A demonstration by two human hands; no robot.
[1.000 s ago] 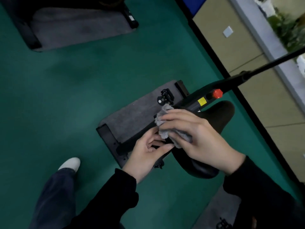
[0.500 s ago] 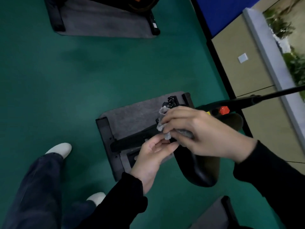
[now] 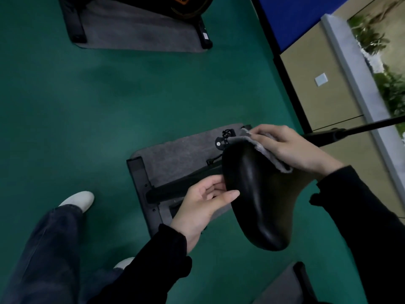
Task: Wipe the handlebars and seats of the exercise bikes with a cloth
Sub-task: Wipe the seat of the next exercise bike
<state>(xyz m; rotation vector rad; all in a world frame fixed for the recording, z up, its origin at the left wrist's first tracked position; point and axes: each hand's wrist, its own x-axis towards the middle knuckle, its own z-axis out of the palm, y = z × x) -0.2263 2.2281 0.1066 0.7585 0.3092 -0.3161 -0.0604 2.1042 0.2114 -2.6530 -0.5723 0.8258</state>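
The black bike seat [image 3: 258,194] fills the centre right, its narrow end pointing up. My right hand [image 3: 289,148] lies over a grey cloth [image 3: 266,151] and presses it against the narrow end and right flank of the seat. The cloth's edge shows along the hand's lower side. My left hand [image 3: 203,200] holds the seat's left edge, thumb on top and fingers curled beneath. A black bar of the bike [image 3: 350,131] runs off to the right behind my right hand.
The bike stands on a grey mat [image 3: 175,154] with a black base bar [image 3: 140,183] on green floor. A second bike on its mat [image 3: 135,27] stands at the top. A third mat corner [image 3: 285,286] is bottom right. My white shoe [image 3: 79,200] is at the left, a wall on the right.
My right hand has moved the cloth from the frame near the red knob onto the seat's narrow end. My left hand has let go of the cloth and taken the seat's left edge.
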